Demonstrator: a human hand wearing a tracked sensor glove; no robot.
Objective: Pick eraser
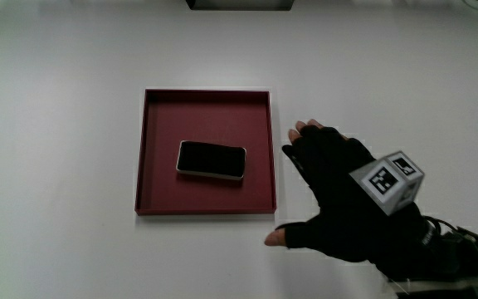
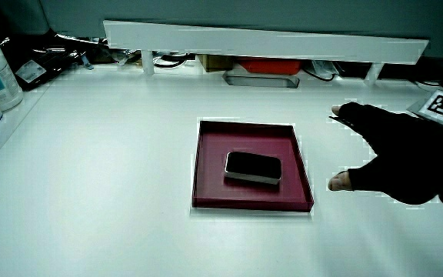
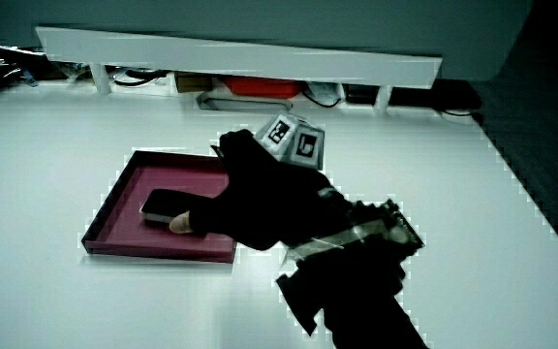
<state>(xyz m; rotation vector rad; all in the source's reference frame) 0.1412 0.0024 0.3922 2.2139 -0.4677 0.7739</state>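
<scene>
The black-gloved hand (image 1: pixel 347 195), fingers spread and holding nothing, hovers beside the shallow square maroon tray (image 1: pixel 149 149) on the white surface (image 1: pixel 56 124). This looks like the approach step. The flat black rectangular eraser (image 1: pixel 212 159) with its pale rim lies in the tray, at about 9 o'clock from the hand; next the hand must reach over the tray wall and pinch it.

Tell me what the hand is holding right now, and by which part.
Nothing is held. The hand is beside the red tray with fingers spread, and the eraser lies untouched inside the tray.
</scene>
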